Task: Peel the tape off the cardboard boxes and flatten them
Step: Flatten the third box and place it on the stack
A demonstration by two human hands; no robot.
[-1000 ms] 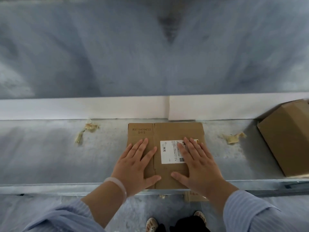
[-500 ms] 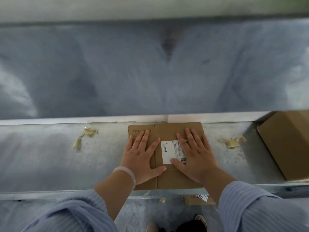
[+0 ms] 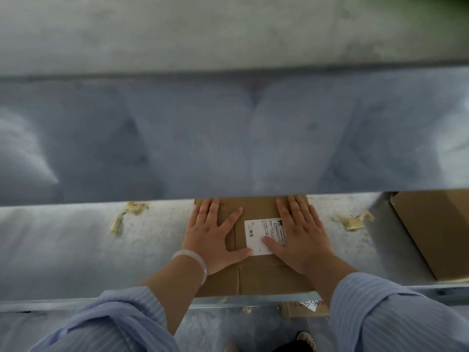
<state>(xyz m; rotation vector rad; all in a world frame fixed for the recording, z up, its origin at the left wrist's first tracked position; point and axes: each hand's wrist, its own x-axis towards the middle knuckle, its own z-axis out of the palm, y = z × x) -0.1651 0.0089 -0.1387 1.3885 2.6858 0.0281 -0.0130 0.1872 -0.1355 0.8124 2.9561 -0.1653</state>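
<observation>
Both hands pressed 1 box flat on the table.
I saw the left hand (image 3: 213, 240) and right hand (image 3: 302, 237) spread palm-down on the flattened brown cardboard box (image 3: 258, 278) at the grey metal table (image 3: 63, 250)'s near edge, to set its creases, I judged. A crumpled yellowish tape scrap (image 3: 134, 208) lay left, a second tape scrap (image 3: 352, 221) right, both apart. A larger brown cardboard box (image 3: 436, 232) waited far right. A grey overhanging panel (image 3: 228, 135) hid the fingertips.
</observation>
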